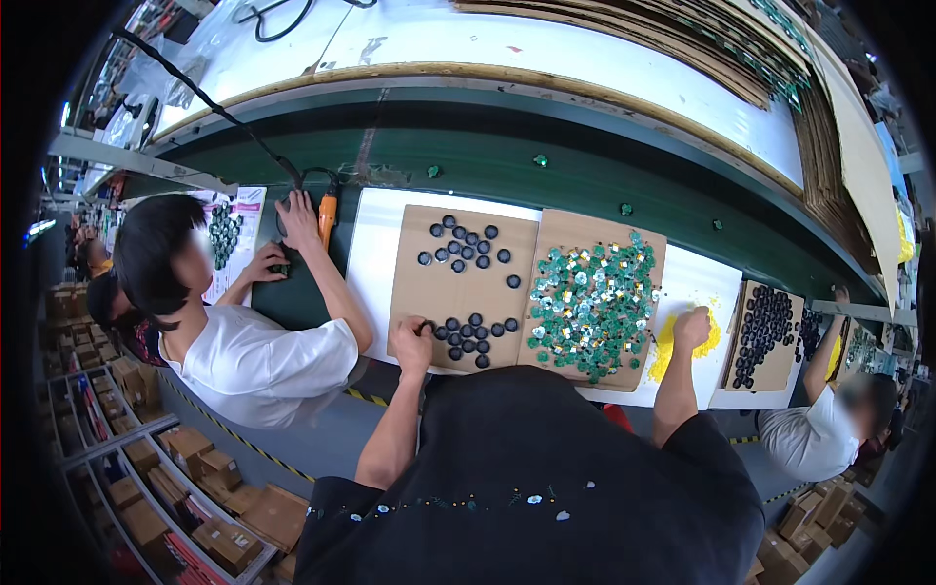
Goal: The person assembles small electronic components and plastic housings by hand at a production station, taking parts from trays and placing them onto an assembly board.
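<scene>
My left hand (412, 343) is at the near left edge of a cardboard sheet (468, 298), its fingers closed on a small black round cap (427, 329). Beside it lies a cluster of black round caps (468, 336), with a second group (466, 244) farther up the sheet. Over a pile of small yellow pieces (709, 336) on the right, my right hand (692, 329) has its fingers pressed together at the pile's edge. Whatever sits between those fingertips is hidden. Between my hands, another cardboard sheet (553, 226) carries many small green circuit boards (593, 307).
A co-worker in white (249, 361) sits at left, hands near an orange-handled tool (328, 216). Another person (814, 439) works at right, beyond a board of black caps (765, 327). A green conveyor belt (468, 156) with scattered green boards runs behind; a shelf (565, 63) rises above.
</scene>
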### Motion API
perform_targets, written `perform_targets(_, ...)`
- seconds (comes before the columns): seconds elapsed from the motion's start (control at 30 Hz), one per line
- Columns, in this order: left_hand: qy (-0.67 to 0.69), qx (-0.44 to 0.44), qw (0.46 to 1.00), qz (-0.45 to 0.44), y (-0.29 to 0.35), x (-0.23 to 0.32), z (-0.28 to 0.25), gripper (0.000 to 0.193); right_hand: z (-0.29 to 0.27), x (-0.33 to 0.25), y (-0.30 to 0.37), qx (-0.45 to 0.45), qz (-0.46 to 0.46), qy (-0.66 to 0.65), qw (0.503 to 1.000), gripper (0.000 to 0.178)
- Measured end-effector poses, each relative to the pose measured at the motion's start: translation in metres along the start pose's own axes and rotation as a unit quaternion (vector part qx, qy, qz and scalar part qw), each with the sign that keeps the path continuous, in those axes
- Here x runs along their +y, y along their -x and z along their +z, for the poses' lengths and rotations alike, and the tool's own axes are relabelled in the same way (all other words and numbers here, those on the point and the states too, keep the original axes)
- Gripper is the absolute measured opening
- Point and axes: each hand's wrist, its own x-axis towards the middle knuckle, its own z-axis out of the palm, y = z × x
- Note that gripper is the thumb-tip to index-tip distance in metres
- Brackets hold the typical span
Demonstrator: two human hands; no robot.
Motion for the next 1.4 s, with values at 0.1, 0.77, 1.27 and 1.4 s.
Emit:
perform_targets(0.1, 0.051, -0.034, 0.995, -0.075, -0.003, 0.023, -0.017, 0.016, 0.008, 0.019, -0.001, -0.043, -0.032, -0.109, 0.993, 0.022)
perform_targets(0.77, 0.625, -0.242, 0.741, -0.045, 0.041, 0.198, -0.075, 0.032, -0.192, -0.127, 0.236, -0.140, -0.429, -0.555, 0.699, 0.011)
perform_targets(1.27, 0.642, -0.255, 0.722, 0.031, 0.049, 0.224, -0.098, 0.036, -0.233, -0.139, 0.280, -0.253, -0.440, -0.625, 0.594, 0.005)
perform_targets(1.4, 0.619, -0.253, 0.742, 0.049, 0.051, 0.226, -0.101, 0.037, -0.237, -0.138, 0.282, -0.268, -0.425, -0.634, 0.588, 0.006)
